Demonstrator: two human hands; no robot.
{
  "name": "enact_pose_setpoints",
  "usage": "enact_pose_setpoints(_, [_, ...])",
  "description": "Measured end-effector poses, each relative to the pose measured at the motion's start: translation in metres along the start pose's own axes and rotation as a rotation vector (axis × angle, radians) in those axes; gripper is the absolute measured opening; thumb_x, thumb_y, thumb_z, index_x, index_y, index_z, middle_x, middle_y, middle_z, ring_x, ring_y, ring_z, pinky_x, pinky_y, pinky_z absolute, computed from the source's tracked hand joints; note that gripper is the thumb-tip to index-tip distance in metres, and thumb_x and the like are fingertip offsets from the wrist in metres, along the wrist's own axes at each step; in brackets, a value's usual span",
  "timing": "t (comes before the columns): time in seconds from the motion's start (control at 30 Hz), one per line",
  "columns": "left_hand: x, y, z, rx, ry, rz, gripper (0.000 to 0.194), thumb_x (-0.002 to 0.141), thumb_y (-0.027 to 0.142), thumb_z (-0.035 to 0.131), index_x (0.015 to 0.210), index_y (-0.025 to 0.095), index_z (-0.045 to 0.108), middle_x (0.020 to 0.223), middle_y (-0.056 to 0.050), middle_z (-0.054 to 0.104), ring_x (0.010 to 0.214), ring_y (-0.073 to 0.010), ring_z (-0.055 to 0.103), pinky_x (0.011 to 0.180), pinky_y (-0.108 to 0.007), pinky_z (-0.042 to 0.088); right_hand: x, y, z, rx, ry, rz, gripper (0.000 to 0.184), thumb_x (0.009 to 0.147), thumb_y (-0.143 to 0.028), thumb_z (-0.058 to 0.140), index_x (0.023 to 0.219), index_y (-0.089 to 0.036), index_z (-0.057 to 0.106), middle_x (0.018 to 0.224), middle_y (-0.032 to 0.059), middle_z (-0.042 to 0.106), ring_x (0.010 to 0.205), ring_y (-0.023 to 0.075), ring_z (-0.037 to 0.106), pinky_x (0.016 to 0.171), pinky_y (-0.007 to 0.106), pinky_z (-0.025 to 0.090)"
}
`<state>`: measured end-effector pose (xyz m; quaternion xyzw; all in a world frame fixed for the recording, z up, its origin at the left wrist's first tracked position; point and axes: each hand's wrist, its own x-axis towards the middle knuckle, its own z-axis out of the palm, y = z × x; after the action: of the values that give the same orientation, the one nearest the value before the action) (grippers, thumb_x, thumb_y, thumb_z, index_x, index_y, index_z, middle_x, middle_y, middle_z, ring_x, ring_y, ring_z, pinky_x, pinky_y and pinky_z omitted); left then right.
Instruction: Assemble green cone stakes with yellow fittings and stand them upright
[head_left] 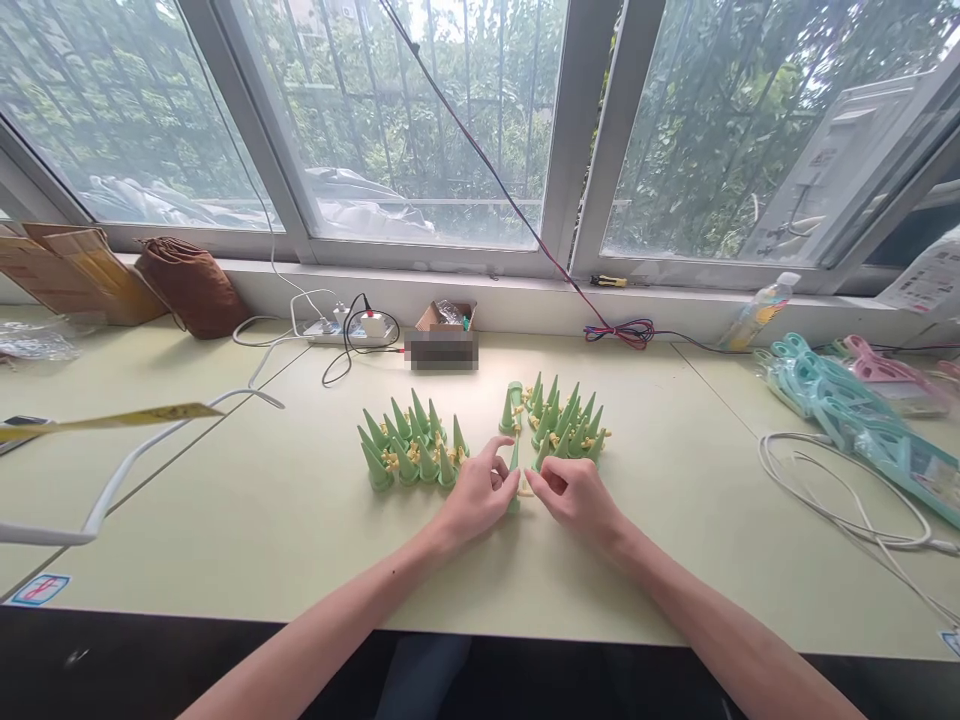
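My left hand (480, 492) and my right hand (574, 497) meet at the middle of the pale green table (262, 510). Between them they pinch a green cone-shaped plastic spike (514, 470) with a small yellow part (526, 491) at its side. The left fingers curl round the spike; the right fingers pinch at the yellow part. A cluster of upright green spikes (409, 450) with yellow bits stands just left of the hands. A second cluster of green spikes (559, 420) stands just beyond the hands.
A power strip with cables (352, 327) and a small cardboard box (446, 318) lie by the window sill. A brown bag (191, 285) sits far left. Packs of teal and pink clips (847, 395) and a white cable (847, 500) lie right. A bottle (757, 310) leans on the sill.
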<state>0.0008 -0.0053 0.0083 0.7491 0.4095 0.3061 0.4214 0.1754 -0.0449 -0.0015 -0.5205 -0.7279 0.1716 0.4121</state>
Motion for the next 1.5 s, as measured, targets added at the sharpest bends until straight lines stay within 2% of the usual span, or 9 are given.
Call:
enact_pose_setpoints(0.23, [-0.004, 0.006, 0.000, 0.293, 0.037, 0.072, 0.029, 0.089, 0.028, 0.047, 0.116, 0.019, 0.052, 0.058, 0.007, 0.049, 0.053, -0.0111, 0.047, 0.062, -0.024, 0.037, 0.002, 0.003, 0.001, 0.017, 0.020, -0.012, 0.041, 0.093, -0.030, 0.048, 0.059, -0.020, 0.026, 0.051, -0.0062, 0.028, 0.048, 0.0083, 0.022, 0.047, 0.025, 0.021])
enact_pose_setpoints(0.37, [-0.005, 0.001, 0.000, 0.397, 0.067, 0.081, 0.023, 0.089, 0.026, 0.047, 0.109, 0.019, 0.056, 0.055, 0.008, 0.044, 0.049, -0.0110, 0.044, 0.060, -0.024, 0.036, 0.003, 0.004, 0.003, 0.016, 0.012, -0.012, 0.041, 0.093, -0.029, 0.047, 0.060, -0.020, 0.024, 0.051, -0.0061, 0.027, 0.049, 0.0087, 0.021, 0.047, 0.025, 0.020])
enact_pose_setpoints(0.5, [-0.002, -0.003, -0.005, 0.491, 0.118, 0.099, 0.018, 0.087, 0.025, 0.049, 0.100, 0.018, 0.060, 0.060, 0.005, 0.047, 0.054, -0.0123, 0.049, 0.060, -0.024, 0.038, 0.004, 0.005, 0.004, 0.025, 0.008, -0.026, 0.041, 0.093, -0.028, 0.047, 0.061, -0.021, 0.023, 0.051, -0.0062, 0.026, 0.048, 0.0088, 0.021, 0.047, 0.026, 0.019])
enact_pose_setpoints(0.67, [0.006, 0.005, -0.013, 0.554, 0.171, 0.153, 0.018, 0.090, 0.021, 0.046, 0.098, 0.018, 0.062, 0.071, 0.000, 0.056, 0.063, -0.0136, 0.055, 0.066, -0.026, 0.042, 0.005, 0.007, 0.006, 0.041, 0.012, -0.028, 0.040, 0.094, -0.027, 0.046, 0.061, -0.021, 0.023, 0.052, -0.0061, 0.027, 0.049, 0.0094, 0.022, 0.048, 0.026, 0.021])
enact_pose_setpoints(0.83, [0.029, 0.017, -0.012, 0.711, 0.075, 0.119, 0.021, 0.095, 0.017, 0.041, 0.096, 0.017, 0.062, 0.091, -0.006, 0.059, 0.074, -0.0157, 0.060, 0.065, -0.025, 0.044, 0.005, 0.008, 0.007, 0.046, 0.017, -0.035, 0.041, 0.094, -0.027, 0.046, 0.061, -0.021, 0.023, 0.052, -0.0062, 0.026, 0.048, 0.0094, 0.022, 0.048, 0.026, 0.021])
enact_pose_setpoints(0.93, [0.048, 0.021, -0.005, 0.871, -0.029, 0.029, 0.024, 0.095, 0.015, 0.038, 0.089, 0.015, 0.061, 0.088, -0.008, 0.059, 0.072, -0.0179, 0.062, 0.060, -0.026, 0.042, 0.006, 0.008, 0.007, 0.042, 0.018, -0.042, 0.040, 0.093, -0.027, 0.046, 0.061, -0.021, 0.023, 0.052, -0.0061, 0.027, 0.048, 0.0090, 0.022, 0.048, 0.026, 0.021])
enact_pose_setpoints(1.1, [0.072, 0.017, 0.008, 0.930, -0.055, -0.001, 0.021, 0.090, 0.005, 0.040, 0.089, 0.012, 0.060, 0.090, -0.013, 0.061, 0.071, -0.0203, 0.063, 0.059, -0.028, 0.043, 0.008, 0.008, 0.008, 0.029, 0.021, -0.052, 0.039, 0.092, -0.025, 0.046, 0.059, -0.020, 0.025, 0.050, -0.0059, 0.030, 0.048, 0.0084, 0.024, 0.048, 0.025, 0.022])
enact_pose_setpoints(1.27, [0.077, 0.010, 0.010, 0.957, -0.081, -0.015, 0.027, 0.079, -0.006, 0.041, 0.088, 0.012, 0.059, 0.092, -0.012, 0.061, 0.073, -0.0188, 0.065, 0.062, -0.026, 0.044, 0.008, 0.007, 0.008, 0.022, 0.016, -0.065, 0.039, 0.092, -0.024, 0.046, 0.058, -0.020, 0.028, 0.051, -0.0058, 0.031, 0.047, 0.0082, 0.026, 0.048, 0.025, 0.022])
enact_pose_setpoints(1.5, [0.078, 0.004, 0.012, 0.938, -0.057, -0.025, 0.027, 0.081, -0.004, 0.042, 0.094, 0.010, 0.060, 0.090, -0.014, 0.062, 0.074, -0.0204, 0.066, 0.061, -0.027, 0.046, 0.007, 0.007, 0.009, 0.013, 0.013, -0.068, 0.041, 0.093, -0.030, 0.044, 0.056, -0.020, 0.031, 0.050, -0.0052, 0.033, 0.047, 0.0090, 0.027, 0.048, 0.025, 0.023])
